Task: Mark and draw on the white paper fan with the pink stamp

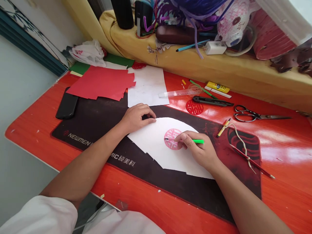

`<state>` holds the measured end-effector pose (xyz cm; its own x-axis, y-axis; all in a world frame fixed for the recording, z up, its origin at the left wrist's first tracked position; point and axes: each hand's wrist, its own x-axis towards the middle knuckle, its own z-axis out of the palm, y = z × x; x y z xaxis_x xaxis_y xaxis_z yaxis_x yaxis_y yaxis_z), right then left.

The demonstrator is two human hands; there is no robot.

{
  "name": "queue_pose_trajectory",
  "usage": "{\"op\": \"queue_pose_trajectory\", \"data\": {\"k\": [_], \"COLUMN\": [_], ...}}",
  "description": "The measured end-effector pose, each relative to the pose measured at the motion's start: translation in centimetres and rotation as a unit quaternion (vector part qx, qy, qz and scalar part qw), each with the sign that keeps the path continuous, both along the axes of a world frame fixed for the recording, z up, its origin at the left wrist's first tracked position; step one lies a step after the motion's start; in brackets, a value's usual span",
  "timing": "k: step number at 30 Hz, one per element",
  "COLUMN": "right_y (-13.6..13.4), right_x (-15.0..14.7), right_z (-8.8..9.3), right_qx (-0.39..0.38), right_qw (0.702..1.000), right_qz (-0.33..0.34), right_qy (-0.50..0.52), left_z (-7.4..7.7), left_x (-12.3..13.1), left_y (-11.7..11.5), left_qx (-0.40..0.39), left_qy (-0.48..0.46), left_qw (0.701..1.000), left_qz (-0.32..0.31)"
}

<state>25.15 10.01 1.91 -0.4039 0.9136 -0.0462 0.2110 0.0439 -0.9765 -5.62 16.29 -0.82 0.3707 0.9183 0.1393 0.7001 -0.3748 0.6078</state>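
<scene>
green craft knife (pixel 198 141) in right hand (pixel 198 151), one paper sheet (pixel 151 143) beneath

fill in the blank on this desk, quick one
The right hand holds a tool with a ____ handle.
The left hand rests on the ____ paper.
The scissors point their blades toward the person's ____.
The dark mat is printed with the word ____.

Missing words: green; white; right; NEWMEN
</scene>
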Motion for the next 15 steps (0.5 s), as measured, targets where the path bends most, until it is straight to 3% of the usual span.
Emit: {"op": "queue_pose_trajectory", "data": {"k": [15], "right_y": [-0.08], "right_x": [-0.31], "right_z": [-0.55], "right_qx": [0.014], "right_qw": [1.0], "right_qz": [-0.026], "right_qy": [0.011], "left_z": [0.15], "left_x": [0.07], "left_y": [-0.1], "left_qx": [0.0], "left_qy": [0.001], "left_qw": [1.0], "left_qz": [0.003]}}
